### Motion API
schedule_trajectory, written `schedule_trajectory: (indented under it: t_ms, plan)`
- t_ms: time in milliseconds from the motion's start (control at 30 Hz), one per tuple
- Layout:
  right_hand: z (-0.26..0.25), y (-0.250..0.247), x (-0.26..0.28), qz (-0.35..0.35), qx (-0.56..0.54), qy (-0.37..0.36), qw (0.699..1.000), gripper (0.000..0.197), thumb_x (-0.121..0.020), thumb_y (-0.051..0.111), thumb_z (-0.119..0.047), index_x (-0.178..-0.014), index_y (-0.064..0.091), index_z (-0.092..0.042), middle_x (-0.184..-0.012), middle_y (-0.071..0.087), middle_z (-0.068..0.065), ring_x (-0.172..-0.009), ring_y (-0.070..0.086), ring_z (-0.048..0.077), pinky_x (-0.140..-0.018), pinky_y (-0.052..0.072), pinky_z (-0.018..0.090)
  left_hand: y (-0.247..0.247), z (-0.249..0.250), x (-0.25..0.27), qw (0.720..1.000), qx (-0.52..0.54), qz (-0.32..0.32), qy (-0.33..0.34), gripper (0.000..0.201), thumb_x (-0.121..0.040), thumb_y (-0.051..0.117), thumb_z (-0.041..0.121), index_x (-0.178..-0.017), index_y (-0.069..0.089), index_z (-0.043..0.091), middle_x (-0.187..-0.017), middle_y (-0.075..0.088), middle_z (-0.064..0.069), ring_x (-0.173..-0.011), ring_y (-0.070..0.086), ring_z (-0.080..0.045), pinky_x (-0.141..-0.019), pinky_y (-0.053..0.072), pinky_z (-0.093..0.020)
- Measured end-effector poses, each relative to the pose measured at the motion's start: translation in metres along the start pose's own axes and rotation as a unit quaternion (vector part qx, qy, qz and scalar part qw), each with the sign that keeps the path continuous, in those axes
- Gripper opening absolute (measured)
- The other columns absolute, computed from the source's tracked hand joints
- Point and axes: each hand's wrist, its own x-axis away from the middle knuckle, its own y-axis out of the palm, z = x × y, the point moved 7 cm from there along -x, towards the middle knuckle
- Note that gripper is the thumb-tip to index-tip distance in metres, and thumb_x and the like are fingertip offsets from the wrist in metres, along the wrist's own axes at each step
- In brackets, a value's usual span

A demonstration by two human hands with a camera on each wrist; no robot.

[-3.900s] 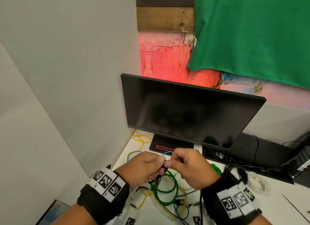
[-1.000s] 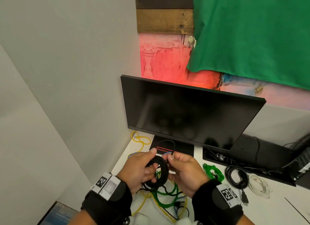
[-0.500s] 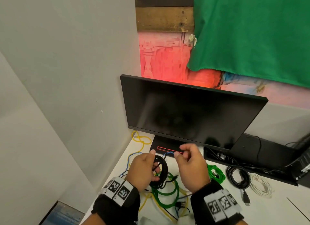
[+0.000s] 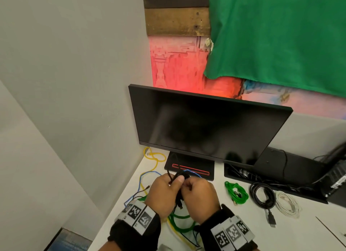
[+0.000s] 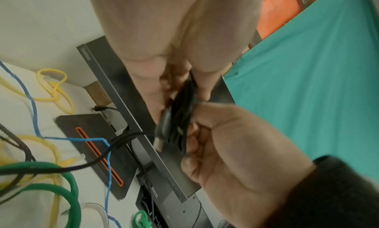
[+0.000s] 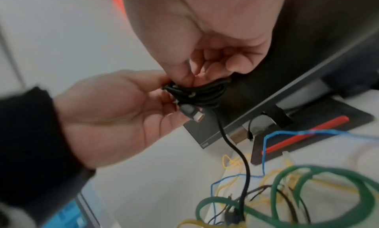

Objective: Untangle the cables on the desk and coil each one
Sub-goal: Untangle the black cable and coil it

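A black cable wound into a small coil is held above the desk in front of the monitor base. My left hand pinches the black cable coil between thumb and fingers. My right hand grips the same coil from the other side. Its grey USB plug sticks out below the coil, and one black strand hangs down into the tangle. On the desk under my hands lie tangled cables: a thick green one, a yellow one and a thin blue one.
A dark monitor on a black base stands close behind my hands. To the right lie a coiled green cable, a coiled black cable and a coiled white cable on the white desk. A wall borders the left.
Half a second ago my right hand was lifted off the coil with fingers spread. It has come back and now grips the black coil together with my left hand.
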Motion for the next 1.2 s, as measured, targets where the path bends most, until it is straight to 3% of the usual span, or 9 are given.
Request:
schedule_trajectory:
  t_ms: [167,333,400,533,633,800,900,1067,1200]
  plan:
    - [0.014,0.005,0.001,-0.03,-0.163,0.019,0.986,0.021,-0.088,0.064,-0.014,-0.07,0.058,-0.023,-0.061,0.055,-0.008,-0.052,0.049,0.001,-0.056,0.044,0.018,-0.006,-0.001,-0.001,0.995,0.062,-0.082,0.005,0.013,-0.082,0.064,0.028,-0.082,0.072,0.018,-0.083,0.072,-0.011,-0.083,0.071,-0.029,-0.085,0.057,-0.048]
    - [0.007,-0.01,0.002,-0.084,-0.319,0.027,0.943,0.03,-0.09,0.057,-0.017,-0.062,0.06,-0.026,-0.071,0.064,0.003,-0.076,0.067,0.029,-0.074,0.052,0.035,-0.018,-0.007,-0.009,0.987,-0.147,-0.056,0.031,0.017,-0.098,0.051,0.029,-0.095,0.06,0.016,-0.088,0.067,-0.002,-0.083,0.065,-0.018,-0.083,0.052,-0.039]
    - [0.001,-0.026,0.003,-0.111,-0.366,0.017,0.924,0.025,-0.086,0.054,-0.022,-0.063,0.061,-0.026,-0.063,0.06,0.003,-0.06,0.065,0.027,-0.07,0.054,0.042,-0.019,-0.01,-0.01,0.977,-0.194,-0.081,0.029,0.021,-0.101,0.046,0.03,-0.106,0.057,0.013,-0.095,0.065,-0.003,-0.087,0.062,-0.018,-0.083,0.051,-0.034]
    - [0.004,-0.076,0.0,-0.091,-0.276,-0.037,0.956,0.02,-0.075,0.058,-0.043,-0.069,0.056,-0.024,-0.052,0.044,-0.006,-0.045,0.042,0.01,-0.054,0.04,0.03,-0.031,0.004,-0.012,0.973,-0.196,-0.111,0.052,0.017,-0.102,0.043,0.032,-0.111,0.052,0.021,-0.091,0.063,0.0,-0.083,0.061,-0.017,-0.081,0.052,-0.034]
    - [0.003,-0.116,-0.001,-0.007,-0.105,-0.122,0.987,0.022,-0.087,0.062,-0.042,-0.074,0.054,-0.025,-0.052,0.049,-0.009,-0.045,0.04,0.002,-0.045,0.035,0.016,-0.038,0.013,-0.01,0.965,-0.208,-0.14,0.074,0.028,-0.101,0.042,0.029,-0.128,0.042,0.036,-0.101,0.065,0.0,-0.088,0.064,-0.016,-0.085,0.053,-0.034]
    - [0.02,-0.144,-0.012,0.118,0.098,-0.182,0.971,0.013,-0.091,0.057,-0.038,-0.079,0.057,-0.032,-0.077,0.056,-0.01,-0.071,0.055,0.007,-0.062,0.045,0.024,-0.043,0.023,0.003,0.956,-0.206,-0.163,0.131,0.019,-0.102,0.045,0.03,-0.114,0.058,0.033,-0.101,0.064,0.014,-0.092,0.059,0.002,-0.081,0.049,-0.014]
    - [0.047,-0.122,-0.024,0.147,0.197,-0.106,0.963,0.011,-0.094,0.06,-0.034,-0.089,0.065,-0.026,-0.093,0.052,-0.007,-0.085,0.048,0.015,-0.077,0.044,0.035,-0.043,0.037,0.01,0.965,-0.155,-0.149,0.15,0.012,-0.1,0.048,0.035,-0.103,0.06,0.034,-0.08,0.061,0.02,-0.074,0.056,0.011,-0.066,0.042,-0.008]
    - [0.059,-0.034,-0.024,0.007,0.146,-0.029,0.989,0.018,-0.099,0.05,-0.04,-0.093,0.066,-0.034,-0.095,0.053,-0.013,-0.094,0.053,0.009,-0.081,0.043,0.028,-0.027,0.051,0.015,0.974,-0.086,-0.121,0.174,0.013,-0.101,0.048,0.029,-0.096,0.056,0.038,-0.072,0.058,0.033,-0.067,0.056,0.01,-0.064,0.04,-0.009]
    - [0.029,0.002,-0.008,-0.121,-0.157,-0.032,0.98,0.016,-0.094,0.062,-0.026,-0.086,0.073,-0.033,-0.088,0.072,-0.011,-0.081,0.065,0.001,-0.074,0.047,0.02,-0.024,0.04,0.009,0.977,-0.128,-0.077,0.153,0.01,-0.101,0.046,0.03,-0.101,0.057,0.029,-0.084,0.06,0.016,-0.077,0.056,0.006,-0.07,0.042,-0.013]
